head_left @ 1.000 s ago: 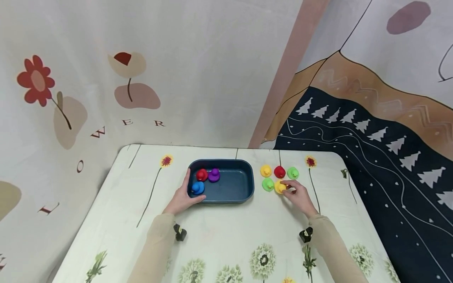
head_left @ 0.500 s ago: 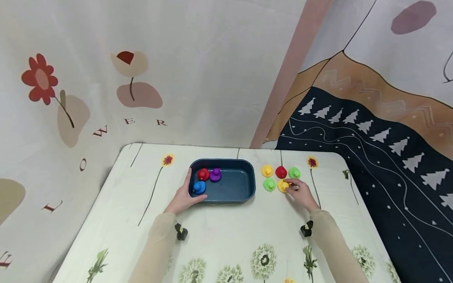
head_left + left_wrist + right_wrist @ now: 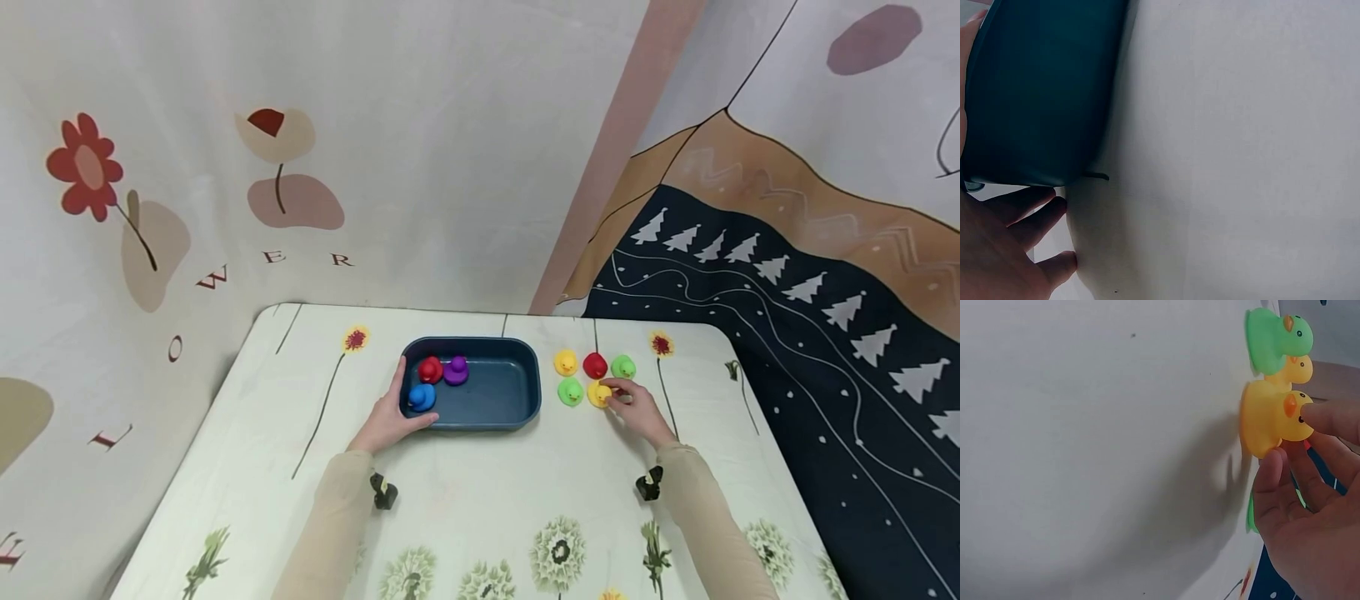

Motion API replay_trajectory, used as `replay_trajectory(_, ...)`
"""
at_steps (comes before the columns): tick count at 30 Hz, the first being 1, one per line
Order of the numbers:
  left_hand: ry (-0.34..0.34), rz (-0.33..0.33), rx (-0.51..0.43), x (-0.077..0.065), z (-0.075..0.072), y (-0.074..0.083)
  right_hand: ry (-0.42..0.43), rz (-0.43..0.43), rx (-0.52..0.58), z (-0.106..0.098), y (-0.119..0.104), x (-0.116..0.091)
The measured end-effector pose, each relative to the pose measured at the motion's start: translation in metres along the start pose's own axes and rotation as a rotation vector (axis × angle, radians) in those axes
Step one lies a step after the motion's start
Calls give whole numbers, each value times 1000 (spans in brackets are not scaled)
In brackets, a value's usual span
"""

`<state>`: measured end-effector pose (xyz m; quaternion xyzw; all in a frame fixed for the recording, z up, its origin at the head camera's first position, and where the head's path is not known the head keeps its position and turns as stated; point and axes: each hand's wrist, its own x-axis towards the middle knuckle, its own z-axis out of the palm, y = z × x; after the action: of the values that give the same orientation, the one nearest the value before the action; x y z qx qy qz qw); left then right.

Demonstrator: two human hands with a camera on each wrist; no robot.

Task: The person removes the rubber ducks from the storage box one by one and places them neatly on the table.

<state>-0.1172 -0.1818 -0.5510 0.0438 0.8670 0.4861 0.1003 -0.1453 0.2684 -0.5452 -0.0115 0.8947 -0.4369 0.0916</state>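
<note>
In the head view a dark blue tray [image 3: 495, 408] sits on the table. My left hand [image 3: 387, 421] holds its near left corner, thumb along the front wall and fingers at the left end. The left wrist view shows fingers [image 3: 1041, 225] touching the tray's outer wall. A red duck [image 3: 431, 369], a purple duck [image 3: 456, 371] and a blue duck [image 3: 422, 397] lie inside, at the left. To the tray's right, my right hand [image 3: 636, 408] pinches a yellow rubber duck [image 3: 1263, 419] by its head between thumb and fingers; it appears to stand on the cloth.
Beside the pinched duck stand a green duck [image 3: 570, 391], another yellow duck [image 3: 566, 362], a red duck [image 3: 595, 365] and another green duck [image 3: 622, 367]. A flower-patterned cloth [image 3: 480, 492] covers the table. Printed fabric [image 3: 450, 167] hangs behind its far edge.
The yellow duck under my right hand has shifted slightly to the right, apart from the green duck beside it. The left hand and tray stay put. The head view has shifted a little.
</note>
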Motion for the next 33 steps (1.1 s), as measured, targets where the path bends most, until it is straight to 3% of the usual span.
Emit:
replay_trajectory(11,-5,-12,7,0,0,1,-15,-14,-28,-3,-4,0)
replay_trajectory(19,-11,-14,15,0,-1,0,4,-32,100,-6,-12,0)
replay_trajectory(33,-14,-21,16,0,-1,0,-7,-138,134,7,-42,-5)
